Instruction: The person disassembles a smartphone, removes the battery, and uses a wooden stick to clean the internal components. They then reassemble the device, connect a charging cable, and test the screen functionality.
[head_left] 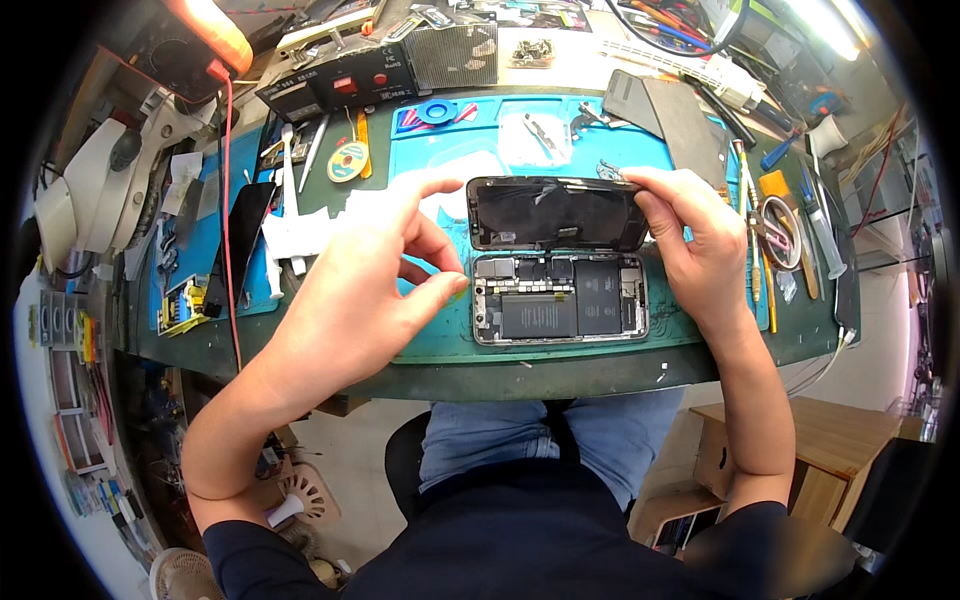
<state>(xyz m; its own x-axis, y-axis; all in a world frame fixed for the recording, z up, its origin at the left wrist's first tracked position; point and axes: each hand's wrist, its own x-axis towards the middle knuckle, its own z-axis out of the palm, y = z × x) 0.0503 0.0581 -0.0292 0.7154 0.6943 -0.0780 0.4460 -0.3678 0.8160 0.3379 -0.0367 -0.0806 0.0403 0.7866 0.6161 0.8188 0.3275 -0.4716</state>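
Observation:
An opened smartphone body (540,315) lies on the mat in front of me, its battery and circuit board showing. Its detached-looking screen (560,215) is raised along the far long edge, inner side toward me; whether a cable still joins them I cannot tell. My right hand (695,225) pinches the screen's right end between thumb and fingers. On the other side, my left hand (385,265) has thumb and index finger spread apart, the index tip close to the screen's upper left corner. A tiny yellowish bit shows by the left thumb tip, too small to name.
A blue work mat (420,345) covers the bench. Behind stand a black box-shaped device (350,75) and a clear bag (535,138) of parts. Left are a solder spool (348,160), a dark phone panel (243,225) and a red cable (230,270). Tape (780,233) and brushes lie right.

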